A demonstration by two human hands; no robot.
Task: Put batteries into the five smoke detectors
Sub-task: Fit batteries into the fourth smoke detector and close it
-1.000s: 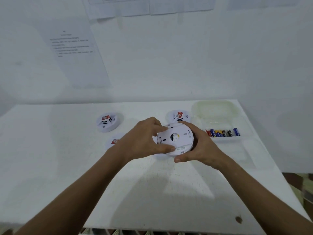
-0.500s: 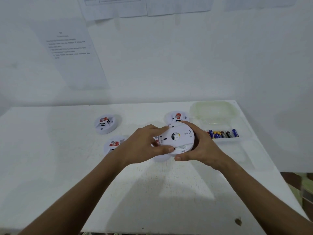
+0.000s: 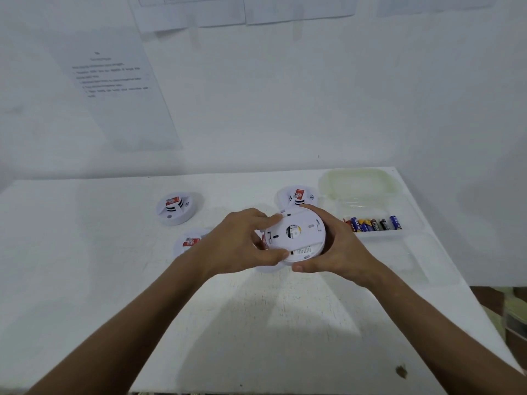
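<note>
Both hands hold one round white smoke detector (image 3: pixel 298 233) above the table, its back plate facing me. My left hand (image 3: pixel 239 242) grips its left rim with thumb and fingers. My right hand (image 3: pixel 332 249) cups its right side and underside. Another detector (image 3: pixel 268 267) lies mostly hidden under the hands. Three more sit on the table: one at back left (image 3: pixel 175 208), one (image 3: pixel 189 243) beside my left wrist, one (image 3: pixel 296 195) behind the held one. Several batteries (image 3: pixel 373 223) lie in a row in a clear tray.
The clear plastic tray (image 3: pixel 370 238) with its open lid (image 3: pixel 359 183) stands at the table's right back. The white table (image 3: pixel 256 323) ends close on the right, against a white wall with taped paper sheets (image 3: pixel 114 89).
The hands shifted slightly on the held detector, and the left fingers moved along its rim. The detector stays in about the same place.
</note>
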